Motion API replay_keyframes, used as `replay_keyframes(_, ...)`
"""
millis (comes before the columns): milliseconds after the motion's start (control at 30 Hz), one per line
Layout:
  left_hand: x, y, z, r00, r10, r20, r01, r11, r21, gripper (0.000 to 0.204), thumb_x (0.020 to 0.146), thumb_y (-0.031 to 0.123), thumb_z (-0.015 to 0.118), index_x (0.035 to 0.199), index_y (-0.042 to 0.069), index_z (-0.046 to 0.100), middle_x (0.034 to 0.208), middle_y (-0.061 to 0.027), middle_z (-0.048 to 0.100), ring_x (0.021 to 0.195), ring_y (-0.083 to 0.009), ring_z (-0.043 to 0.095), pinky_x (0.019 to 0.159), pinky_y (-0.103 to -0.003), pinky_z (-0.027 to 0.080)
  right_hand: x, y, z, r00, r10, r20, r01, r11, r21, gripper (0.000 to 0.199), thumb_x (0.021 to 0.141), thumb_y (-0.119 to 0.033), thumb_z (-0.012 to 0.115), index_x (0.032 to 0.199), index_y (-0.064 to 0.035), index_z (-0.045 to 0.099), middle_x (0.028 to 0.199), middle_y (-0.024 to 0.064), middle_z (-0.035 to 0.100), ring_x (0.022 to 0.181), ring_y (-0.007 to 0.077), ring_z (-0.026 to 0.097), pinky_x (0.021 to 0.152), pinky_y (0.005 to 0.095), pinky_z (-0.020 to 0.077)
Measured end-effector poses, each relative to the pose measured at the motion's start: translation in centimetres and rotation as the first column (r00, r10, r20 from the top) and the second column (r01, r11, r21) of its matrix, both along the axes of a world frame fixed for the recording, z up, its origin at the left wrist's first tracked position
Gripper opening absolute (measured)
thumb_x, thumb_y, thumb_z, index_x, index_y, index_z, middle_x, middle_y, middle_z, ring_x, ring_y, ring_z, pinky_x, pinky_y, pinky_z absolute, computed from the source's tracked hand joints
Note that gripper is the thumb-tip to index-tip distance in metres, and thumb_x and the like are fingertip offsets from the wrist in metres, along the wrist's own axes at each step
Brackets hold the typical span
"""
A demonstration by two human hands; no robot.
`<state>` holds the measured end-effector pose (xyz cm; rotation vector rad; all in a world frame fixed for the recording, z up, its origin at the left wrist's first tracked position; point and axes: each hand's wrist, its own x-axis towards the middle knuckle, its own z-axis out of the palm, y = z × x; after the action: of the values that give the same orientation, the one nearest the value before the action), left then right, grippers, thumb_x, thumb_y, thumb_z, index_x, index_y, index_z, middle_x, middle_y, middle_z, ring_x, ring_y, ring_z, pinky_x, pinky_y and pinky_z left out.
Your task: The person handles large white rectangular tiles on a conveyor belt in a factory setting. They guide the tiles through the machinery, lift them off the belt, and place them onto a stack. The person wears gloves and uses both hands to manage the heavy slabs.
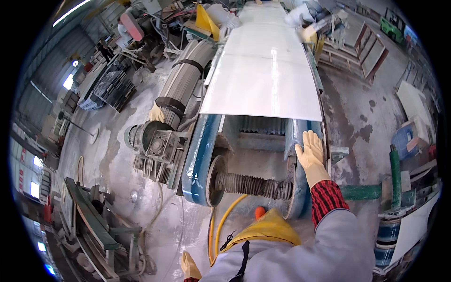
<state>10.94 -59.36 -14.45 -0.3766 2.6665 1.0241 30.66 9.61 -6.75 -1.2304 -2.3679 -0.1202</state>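
Observation:
My right hand (pixel 311 152), in a cream rubber glove with a red-and-black checked cuff, lies flat with fingers stretched on or just over the right blue conveyor belt (pixel 303 207). Its fingertips are just short of the near edge of a large glossy white slab (pixel 268 70). The slab spans both belts and runs far back. Low in the view, left of my body, my left hand (pixel 189 267) hangs in a matching glove, fingers extended, holding nothing visible. The left blue belt (pixel 199 160) curves round its roller; a ribbed dark sleeve (pixel 256 185) covers the shaft between the belts.
Left of the conveyor stands a motor with a gearbox (pixel 164 145). A cream glove (pixel 156 113) rests by a bundle of pale strips (pixel 190 66). Scrap frames (pixel 96 221) lie lower left. Yellow hose (pixel 228 216) runs near my apron (pixel 268 228). Green pipe (pixel 361 191) is at right.

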Motion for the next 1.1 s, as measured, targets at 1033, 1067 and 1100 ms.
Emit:
replay_keyframes(1033,-24.0,48.4,7.6,-0.094,-0.895,-0.437,0.712,0.246,-0.657,0.064,0.105,0.030,0.072,0.157,-0.002,0.053,0.162,-0.0262,0.051,0.150,-0.0466,0.047,0.128,-0.054,0.037,0.6,-1.6,0.6,1.000,0.017,0.020,-0.012,0.978,-0.211,0.068,0.102,-0.030,0.074,0.160,0.0007,0.055,0.167,0.0275,0.051,0.155,0.0479,0.046,0.132,0.0553,0.0349)
replay_keyframes(1067,-23.9,48.8,7.4,-0.090,-0.904,-0.419,0.721,0.230,-0.653,0.065,0.104,0.030,0.072,0.157,-0.001,0.053,0.161,-0.0257,0.051,0.150,-0.0466,0.047,0.128,-0.054,0.038,0.9,-1.6,0.3,0.999,0.007,0.036,0.000,0.980,-0.197,0.069,0.103,-0.030,0.073,0.162,-0.0005,0.054,0.169,0.0275,0.050,0.156,0.0479,0.045,0.132,0.0553,0.0340)
replay_keyframes(1100,-23.9,49.1,8.2,-0.086,-0.912,-0.400,0.719,0.221,-0.659,0.065,0.104,0.031,0.072,0.157,-0.001,0.053,0.161,-0.0252,0.050,0.149,-0.0465,0.047,0.128,-0.054,0.038,1.0,-1.6,-0.1,0.999,0.006,0.037,0.001,0.983,-0.181,0.070,0.103,-0.030,0.073,0.163,-0.0017,0.053,0.170,0.0274,0.048,0.158,0.0478,0.043,0.133,0.0553,0.0332)
